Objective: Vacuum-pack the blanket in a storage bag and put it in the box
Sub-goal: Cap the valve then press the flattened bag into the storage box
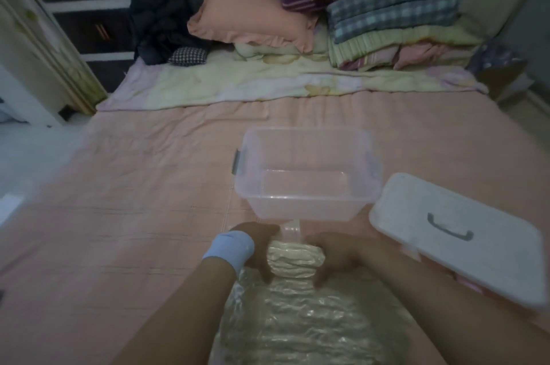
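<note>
Clear, crinkled plastic of the storage bag [297, 323] lies flat on the pink bed sheet [134, 215] at the bottom of the view, with the cream blanket [294, 259] shrunk tight inside it. The bag's far end is bunched into a thick roll, and both hands grip that roll from opposite sides. The left hand [256, 245], with a light-blue wristband [229, 248] on its wrist, curls its fingers round the roll's left end; the right hand [336, 254] curls round the right end, thumb toward the person. A narrow strip of bare plastic sticks out past the roll and touches the near wall of the box [297, 210]. That box is see-through, open-topped and holds nothing, standing just beyond the hands. Its white lid [476, 260], with 1 grey handle [449, 230], lies tilted just beside the box on the right. Farther up the bed are a pale quilt [238, 84], a peach pillow [253, 16], a heap of dark clothes [163, 16] and a stack of folded bedding [395, 19].
</note>
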`<move>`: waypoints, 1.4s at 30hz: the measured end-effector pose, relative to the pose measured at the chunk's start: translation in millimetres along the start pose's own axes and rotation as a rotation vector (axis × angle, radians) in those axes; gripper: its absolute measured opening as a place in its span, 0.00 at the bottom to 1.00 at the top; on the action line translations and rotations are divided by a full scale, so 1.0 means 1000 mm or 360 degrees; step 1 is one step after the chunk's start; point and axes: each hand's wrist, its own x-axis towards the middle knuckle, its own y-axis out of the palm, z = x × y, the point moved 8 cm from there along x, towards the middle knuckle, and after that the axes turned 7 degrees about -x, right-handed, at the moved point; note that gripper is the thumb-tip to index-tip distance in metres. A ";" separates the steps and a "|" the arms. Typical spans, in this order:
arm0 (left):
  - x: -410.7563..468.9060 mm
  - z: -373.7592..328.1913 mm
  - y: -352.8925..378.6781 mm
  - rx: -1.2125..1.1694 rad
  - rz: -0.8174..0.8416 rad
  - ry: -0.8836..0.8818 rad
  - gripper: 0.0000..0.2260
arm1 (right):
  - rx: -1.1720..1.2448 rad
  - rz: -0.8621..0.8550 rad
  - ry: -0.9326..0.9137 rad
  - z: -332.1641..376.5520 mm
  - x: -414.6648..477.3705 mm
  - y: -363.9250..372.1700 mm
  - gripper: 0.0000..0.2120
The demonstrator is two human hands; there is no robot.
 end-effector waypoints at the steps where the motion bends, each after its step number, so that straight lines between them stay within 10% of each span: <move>1: -0.013 -0.008 -0.023 0.0025 -0.0040 0.0019 0.46 | -0.0042 -0.0031 -0.0010 0.009 -0.015 -0.023 0.36; 19: -0.089 -0.055 -0.334 0.0249 -0.0956 0.0125 0.33 | -0.0502 -0.0879 0.0038 0.068 -0.115 -0.340 0.23; 31: 0.049 -0.014 -0.280 0.0007 -0.0578 0.0040 0.32 | -0.0815 -0.1057 0.0146 0.006 -0.016 -0.282 0.33; 36: 0.103 0.012 -0.247 0.0050 -0.0580 -0.0008 0.31 | -0.0924 -0.0693 0.0105 -0.028 0.024 -0.228 0.49; 42: 0.106 0.023 -0.202 -0.0190 -0.0470 -0.0047 0.27 | -0.0745 -0.0331 0.0251 -0.058 0.040 -0.195 0.36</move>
